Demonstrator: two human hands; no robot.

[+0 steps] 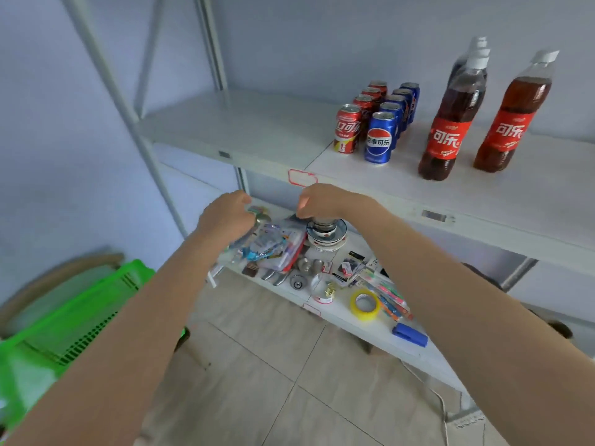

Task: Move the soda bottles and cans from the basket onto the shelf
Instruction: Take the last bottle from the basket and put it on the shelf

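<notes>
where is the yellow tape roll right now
Head view: the yellow tape roll lies on the lower shelf near its front edge, right of centre, beside a pack of coloured pens.
</notes>
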